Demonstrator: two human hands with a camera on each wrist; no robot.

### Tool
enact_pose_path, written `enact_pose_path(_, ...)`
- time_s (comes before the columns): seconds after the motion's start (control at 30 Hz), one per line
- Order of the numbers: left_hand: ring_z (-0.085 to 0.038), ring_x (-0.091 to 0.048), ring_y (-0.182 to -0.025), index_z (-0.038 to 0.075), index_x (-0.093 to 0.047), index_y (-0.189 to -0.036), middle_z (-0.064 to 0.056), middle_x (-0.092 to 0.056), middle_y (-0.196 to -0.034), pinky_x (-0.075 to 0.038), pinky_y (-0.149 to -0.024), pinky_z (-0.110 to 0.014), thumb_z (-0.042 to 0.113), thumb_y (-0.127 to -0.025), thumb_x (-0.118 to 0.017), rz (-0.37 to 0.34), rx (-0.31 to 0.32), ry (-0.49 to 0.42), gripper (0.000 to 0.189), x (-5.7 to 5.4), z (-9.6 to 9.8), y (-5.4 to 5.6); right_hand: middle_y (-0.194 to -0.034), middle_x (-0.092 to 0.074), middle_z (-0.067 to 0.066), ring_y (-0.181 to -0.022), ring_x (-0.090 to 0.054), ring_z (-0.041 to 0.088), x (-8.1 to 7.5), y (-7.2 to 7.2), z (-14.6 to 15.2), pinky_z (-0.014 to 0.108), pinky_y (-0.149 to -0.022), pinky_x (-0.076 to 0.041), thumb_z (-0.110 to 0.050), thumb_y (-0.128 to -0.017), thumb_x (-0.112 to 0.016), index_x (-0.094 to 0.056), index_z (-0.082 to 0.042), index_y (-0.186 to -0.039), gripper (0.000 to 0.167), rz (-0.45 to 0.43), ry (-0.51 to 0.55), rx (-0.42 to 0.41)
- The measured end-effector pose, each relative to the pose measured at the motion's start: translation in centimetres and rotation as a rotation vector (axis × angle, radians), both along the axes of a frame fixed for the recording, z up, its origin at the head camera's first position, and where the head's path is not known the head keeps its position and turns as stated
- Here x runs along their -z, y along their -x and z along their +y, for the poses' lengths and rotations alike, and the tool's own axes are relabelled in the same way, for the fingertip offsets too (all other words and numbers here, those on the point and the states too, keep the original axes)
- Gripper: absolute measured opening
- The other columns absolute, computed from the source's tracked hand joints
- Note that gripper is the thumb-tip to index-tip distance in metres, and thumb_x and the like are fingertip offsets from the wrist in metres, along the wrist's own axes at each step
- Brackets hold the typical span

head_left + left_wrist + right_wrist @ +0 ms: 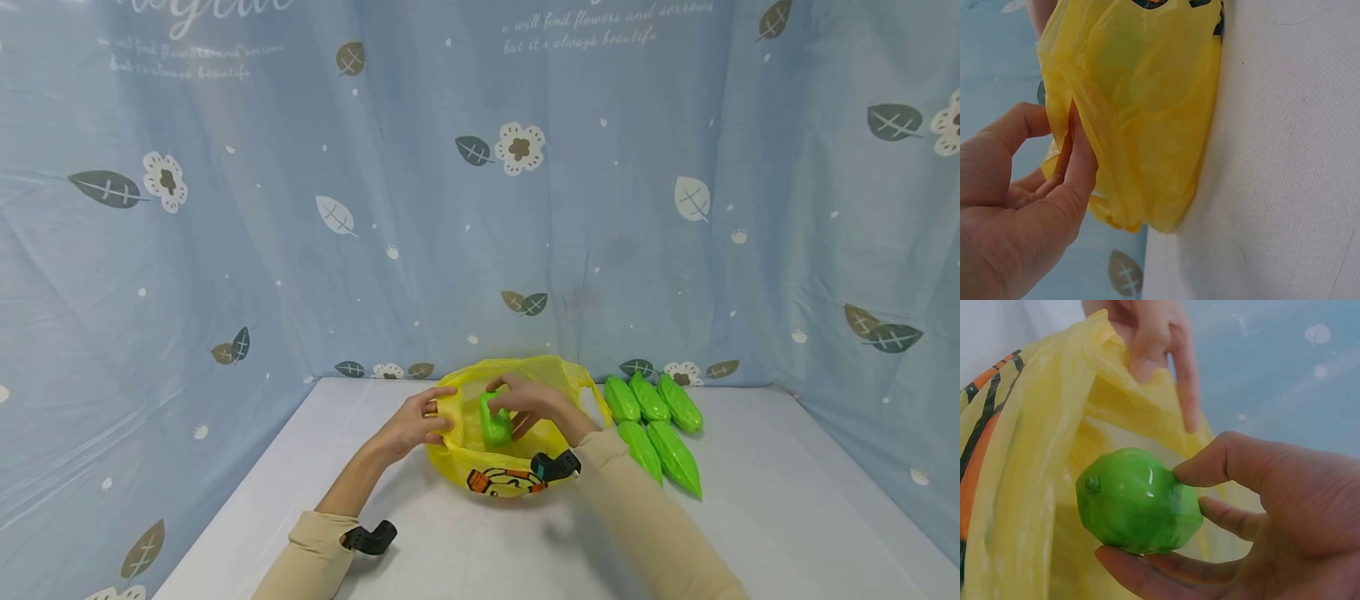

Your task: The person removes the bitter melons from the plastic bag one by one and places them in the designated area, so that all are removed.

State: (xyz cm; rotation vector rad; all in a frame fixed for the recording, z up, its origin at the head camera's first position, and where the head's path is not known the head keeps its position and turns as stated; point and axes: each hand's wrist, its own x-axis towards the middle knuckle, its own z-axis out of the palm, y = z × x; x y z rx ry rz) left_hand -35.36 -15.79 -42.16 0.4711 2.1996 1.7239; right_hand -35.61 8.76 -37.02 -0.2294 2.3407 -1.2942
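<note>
A yellow plastic bag (450,462) with a printed cartoon face lies with its mouth spread toward me. My left hand (407,427) holds the left edge of that mouth, its fingers tucked into the fold in the left wrist view. Over the opening, my right hand (531,400) grips a glossy green plastic vegetable (1135,503), thumb on one side and fingers on the other. A small nub shows on its rounded end in the right wrist view. Through the bag's wall, a blurred green patch shows in the left wrist view.
Several more green plastic vegetables (672,457), long and pointed, lie in two rows right of the bag on the white table (772,500). A blue curtain (600,250) with leaves and flowers hangs behind. Black wrist cameras (371,539) sit on both sleeves.
</note>
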Motion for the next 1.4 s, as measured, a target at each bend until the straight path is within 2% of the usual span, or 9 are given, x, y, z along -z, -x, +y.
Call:
enact_pose_path(0.1, -0.019, -0.064, -0.094, 0.013, -0.041, -0.148, -0.02, -0.056, -0.12, -0.061, -0.08, -0.04, 0.008, -0.088, -0.066, 0.0, -0.002, -0.002, 0.065, 0.1, 0.0, 0.0, -0.125, -0.054, 0.015, -0.082, -0.069, 0.036, -0.5, -0.4, 0.7, 0.046, -0.07, -0.062, -0.021, -0.088, -0.064, -0.045, -0.015, -0.141, 0.056, 0.023, 0.001, -0.009)
enact_pose_path(0.33, -0.019, -0.062, -0.097, 0.014, -0.042, -0.147, -0.018, -0.056, -0.122, -0.061, -0.079, -0.039, 0.007, -0.087, -0.066, 0.005, -0.015, 0.002, 0.065, 0.0, 0.0, 0.0, -0.112, -0.061, 0.015, -0.087, -0.069, 0.033, -1.9, -1.5, 2.5, 0.047, -0.075, -0.061, -0.023, -0.091, -0.062, -0.043, -0.016, -0.141, 0.054, 0.07, 0.016, -0.05)
enact_pose_path(0.57, -0.019, -0.062, -0.1, 0.014, -0.041, -0.149, -0.019, -0.055, -0.126, -0.061, -0.08, -0.04, 0.007, -0.088, -0.066, 0.012, -0.001, -0.009, 0.066, 0.0, -0.2, 0.2, -0.131, -0.056, 0.02, -0.087, -0.065, 0.029, -3.6, -2.8, 4.6, 0.045, -0.073, -0.062, -0.021, -0.092, -0.061, -0.039, -0.017, -0.145, 0.057, 0.124, 0.032, -0.074)
enact_pose_path(0.7, -0.02, -0.062, -0.102, 0.014, -0.04, -0.149, -0.02, -0.055, -0.13, -0.061, -0.081, -0.04, 0.007, -0.088, -0.066, 0.017, 0.009, -0.015, 0.067, 0.1, -0.3, 0.1, -0.139, -0.051, 0.022, -0.096, -0.064, 0.027, -4.1, -3.6, 5.7, 0.042, -0.072, -0.062, -0.021, -0.093, -0.061, -0.038, -0.018, -0.146, 0.058, 0.148, 0.018, -0.072)
enact_pose_path(0.9, -0.02, -0.062, -0.105, 0.014, -0.039, -0.15, -0.021, -0.053, -0.135, -0.061, -0.082, -0.04, 0.008, -0.088, -0.066, 0.015, 0.017, -0.022, 0.067, 0.1, -0.3, 0.1, -0.145, -0.043, 0.024, -0.104, -0.059, 0.027, -4.3, -4.6, 7.5, 0.041, -0.071, -0.062, -0.02, -0.092, -0.062, -0.036, -0.021, -0.147, 0.061, 0.181, 0.0, -0.056)
enact_pose_path(1.1, -0.021, -0.062, -0.107, 0.015, -0.039, -0.149, -0.021, -0.051, -0.138, -0.061, -0.082, -0.04, 0.008, -0.088, -0.067, 0.009, 0.017, -0.023, 0.067, 0.1, -0.2, 0.1, -0.147, -0.037, 0.027, -0.115, -0.056, 0.034, -4.2, -5.6, 9.4, 0.041, -0.07, -0.062, -0.02, -0.093, -0.062, -0.035, -0.019, -0.147, 0.061, 0.201, 0.005, -0.045)
enact_pose_path(1.27, -0.023, -0.063, -0.107, 0.016, -0.04, -0.149, -0.021, -0.052, -0.137, -0.061, -0.081, -0.04, 0.007, -0.087, -0.068, 0.007, 0.006, -0.028, 0.068, -0.1, -0.2, 0.0, -0.147, -0.036, 0.03, -0.106, -0.059, 0.031, -3.9, -6.4, 10.9, 0.042, -0.068, -0.061, -0.019, -0.092, -0.063, -0.035, -0.018, -0.147, 0.062, 0.224, -0.001, -0.048)
enact_pose_path(1.33, -0.023, -0.063, -0.107, 0.017, -0.041, -0.148, -0.02, -0.052, -0.136, -0.061, -0.08, -0.041, 0.006, -0.087, -0.068, 0.001, -0.001, -0.033, 0.068, -0.1, -0.2, 0.0, -0.147, -0.035, 0.029, -0.106, -0.059, 0.031, -3.8, -6.7, 11.4, 0.041, -0.067, -0.061, -0.019, -0.091, -0.063, -0.035, -0.017, -0.147, 0.062, 0.236, -0.003, -0.049)
enact_pose_path(1.4, -0.024, -0.063, -0.108, 0.018, -0.042, -0.148, -0.019, -0.052, -0.137, -0.061, -0.08, -0.041, 0.006, -0.087, -0.068, -0.004, -0.005, -0.037, 0.067, -0.1, -0.2, 0.0, -0.148, -0.034, 0.029, -0.113, -0.056, 0.035, -3.8, -7.1, 11.9, 0.04, -0.068, -0.062, -0.019, -0.091, -0.063, -0.034, -0.016, -0.147, 0.063, 0.247, -0.002, -0.052)
